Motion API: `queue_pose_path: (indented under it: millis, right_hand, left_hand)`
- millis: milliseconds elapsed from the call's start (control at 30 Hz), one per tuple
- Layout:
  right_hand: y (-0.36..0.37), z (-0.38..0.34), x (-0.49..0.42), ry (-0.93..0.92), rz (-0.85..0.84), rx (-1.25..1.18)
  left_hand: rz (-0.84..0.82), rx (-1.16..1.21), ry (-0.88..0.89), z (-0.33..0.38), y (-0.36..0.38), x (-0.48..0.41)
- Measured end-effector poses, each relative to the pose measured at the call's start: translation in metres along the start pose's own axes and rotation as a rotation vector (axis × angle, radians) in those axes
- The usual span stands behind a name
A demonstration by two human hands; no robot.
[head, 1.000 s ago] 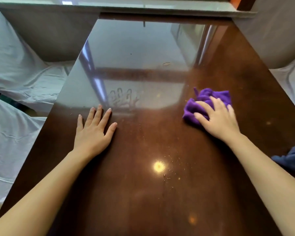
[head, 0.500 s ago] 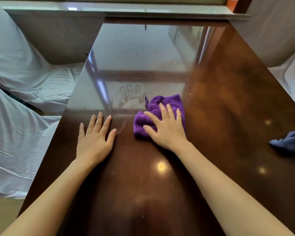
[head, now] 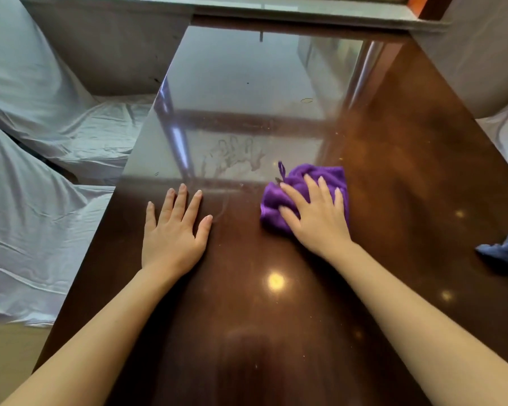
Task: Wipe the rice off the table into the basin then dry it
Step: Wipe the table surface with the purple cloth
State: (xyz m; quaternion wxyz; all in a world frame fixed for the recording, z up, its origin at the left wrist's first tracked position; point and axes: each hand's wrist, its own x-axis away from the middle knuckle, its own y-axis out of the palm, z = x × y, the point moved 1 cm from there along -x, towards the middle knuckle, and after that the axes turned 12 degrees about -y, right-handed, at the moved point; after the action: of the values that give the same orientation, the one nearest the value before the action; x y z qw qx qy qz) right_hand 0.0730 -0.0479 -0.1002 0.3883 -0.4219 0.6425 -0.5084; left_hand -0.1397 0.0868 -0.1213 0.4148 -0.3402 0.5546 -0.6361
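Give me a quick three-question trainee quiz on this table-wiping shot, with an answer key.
1. True or false: the left hand is pressing the purple cloth.
2. Multiple choice: where does the blue cloth lie? A) under the left hand B) at the table's right edge C) at the far end of the table
3. Short answer: what smudge shows on the table just beyond the hands?

Key
1. False. The right hand presses it; the left hand lies flat on bare table.
2. B
3. A handprint in the glossy reflection.
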Motion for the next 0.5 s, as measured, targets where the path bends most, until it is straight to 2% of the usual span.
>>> queue_pose_path:
  millis: [133,300,500]
  right_hand:
    - [0.008,-0.005,-0.087,0.009,-0.023,-0.042]
    - [0.018,-0.027,-0.169,-0.074,-0.083,-0.044]
    - [0.026,-0.042,-0.195,-0.204,-0.138,0.002]
  left_hand:
    - [0.006,-0.003,0.002,0.0,0.0,0.001]
    - [0.021,-0.025,0.0,0.0,0.001,0.001]
    - [0.026,-0.016,-0.001,-0.001,0.002,0.001]
